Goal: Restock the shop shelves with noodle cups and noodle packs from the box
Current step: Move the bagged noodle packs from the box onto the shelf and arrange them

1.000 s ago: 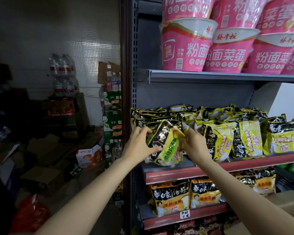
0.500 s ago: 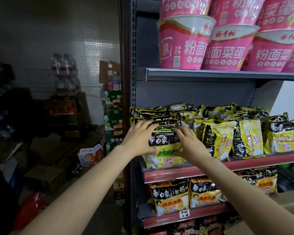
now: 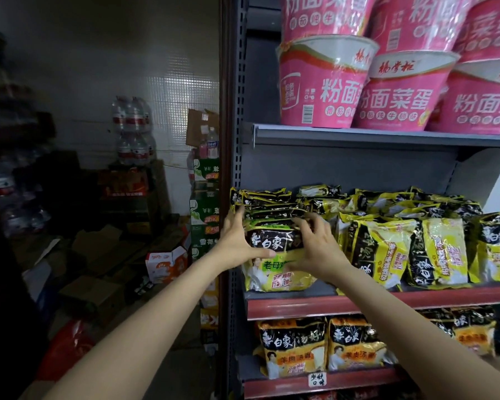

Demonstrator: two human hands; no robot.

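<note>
- The noodle pack (image 3: 274, 264), black on top and yellow-green below, stands upright at the left end of the middle shelf (image 3: 416, 298), close to the shelf's front edge
- The left hand (image 3: 237, 241) holds the left side of this pack: the thumb lies across the front of it and the fingers reach up along its top left corner, so the hand curls around the pack
- The right hand (image 3: 315, 249) holds the right side of the same pack, with the fingers curled over its upper edge and the palm covering part of the front print
- Behind the held pack, a flat pile of similar packs (image 3: 266, 200) lies at the back left corner of the middle shelf
- To the right, more yellow and black packs (image 3: 381, 249) stand in a row along the front edge of the middle shelf, the nearest one just beside the right hand
- On the upper shelf (image 3: 358, 135), pink noodle cups (image 3: 324, 90) stand in two layers, one on top of the other
- On the lower shelf (image 3: 315, 383), orange and black packs (image 3: 292, 350) stand side by side at the left end, and a small handwritten label (image 3: 318, 379) hangs on the front edge
- Left of the shelf unit, in the dark room, there are wrapped water bottles (image 3: 132, 131), green cartons (image 3: 205, 215) in a stack, and flat cardboard (image 3: 98, 255) on the floor
</note>
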